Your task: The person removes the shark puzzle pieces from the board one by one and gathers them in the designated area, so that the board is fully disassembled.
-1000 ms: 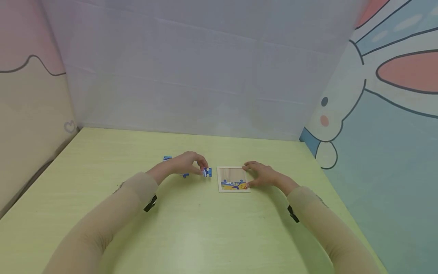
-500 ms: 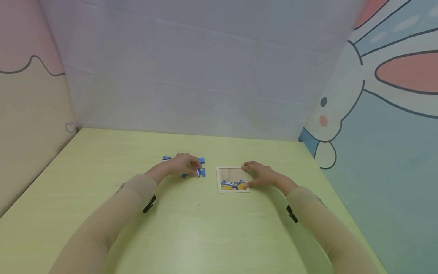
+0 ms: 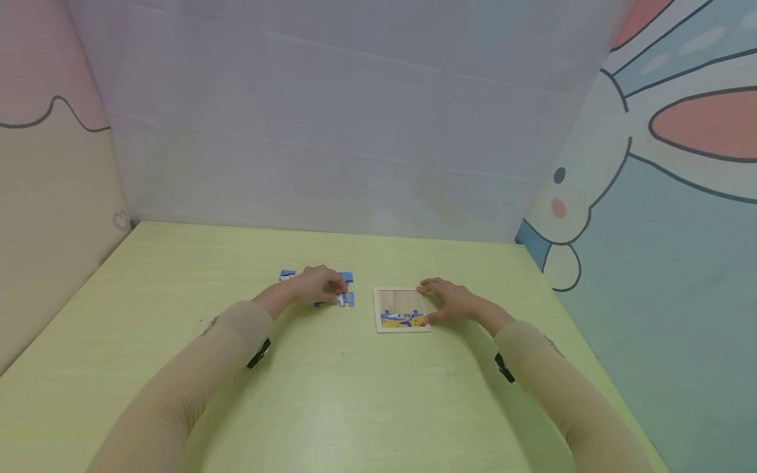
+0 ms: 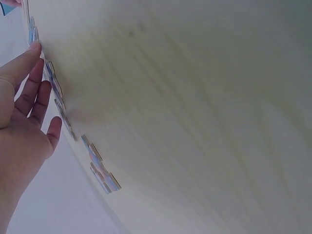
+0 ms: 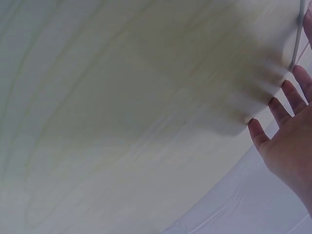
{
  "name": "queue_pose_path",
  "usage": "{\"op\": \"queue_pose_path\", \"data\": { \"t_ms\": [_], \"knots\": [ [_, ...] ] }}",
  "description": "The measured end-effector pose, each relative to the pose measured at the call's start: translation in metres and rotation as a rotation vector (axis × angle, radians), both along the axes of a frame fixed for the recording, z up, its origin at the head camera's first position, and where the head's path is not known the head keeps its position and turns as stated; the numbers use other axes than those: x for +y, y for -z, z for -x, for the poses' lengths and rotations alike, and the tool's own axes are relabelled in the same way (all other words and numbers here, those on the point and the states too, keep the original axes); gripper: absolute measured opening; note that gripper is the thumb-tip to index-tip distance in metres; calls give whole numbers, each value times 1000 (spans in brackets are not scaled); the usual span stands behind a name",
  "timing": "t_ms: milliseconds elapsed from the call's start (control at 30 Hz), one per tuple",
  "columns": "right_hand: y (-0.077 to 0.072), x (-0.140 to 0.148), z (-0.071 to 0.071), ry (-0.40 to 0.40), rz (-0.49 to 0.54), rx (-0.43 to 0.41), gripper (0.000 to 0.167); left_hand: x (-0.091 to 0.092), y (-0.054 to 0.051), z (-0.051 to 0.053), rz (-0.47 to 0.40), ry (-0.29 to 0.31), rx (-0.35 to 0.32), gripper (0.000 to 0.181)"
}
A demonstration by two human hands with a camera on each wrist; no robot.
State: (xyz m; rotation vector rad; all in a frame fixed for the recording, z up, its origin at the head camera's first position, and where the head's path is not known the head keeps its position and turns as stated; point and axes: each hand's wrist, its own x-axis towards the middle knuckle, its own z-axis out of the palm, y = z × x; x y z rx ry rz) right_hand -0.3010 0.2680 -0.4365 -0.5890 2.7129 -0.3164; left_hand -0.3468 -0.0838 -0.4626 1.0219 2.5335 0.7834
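While the person's left hand (image 3: 319,284) is down at a small blue-and-white puzzle piece (image 3: 350,299), we honestly can't tell if the fingers are pinching it or just touching it. It sits right at the fingertips, too small for us to make out its long axis or where its tabs point. We've got a blue piece (image 3: 347,277) just beyond those fingertips. Meanwhile the right hand (image 3: 452,300) looks relaxed, thumb and fingers spread, touching the right side of the wooden frame (image 3: 403,330). The frame lies flat between the two hands, close to square, so we'd struggle to call a long axis; its side edges run away from the person. We see a yellow-and-blue strip (image 3: 402,320) stretching left to right across its near end.
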Motion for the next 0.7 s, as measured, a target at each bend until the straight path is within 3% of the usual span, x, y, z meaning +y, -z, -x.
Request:
{"op": "queue_pose_path", "data": {
  "t_ms": [200,300,467,600,700],
  "knots": [
    [0,0,1,6,-21,-15,76,2,2,1,43,-13,38,23],
    [-2,0,1,8,-19,-28,77,7,-3,0,45,-27,46,25],
    [-4,-3,2,17,-20,-26,75,18,-11,-7,47,-25,100,25],
    [-1,-9,2,57,-19,5,78,29,-10,-15,47,8,178,28],
    [0,-15,0,92,-17,23,82,38,-12,-23,45,20,202,32]
  ]
}}
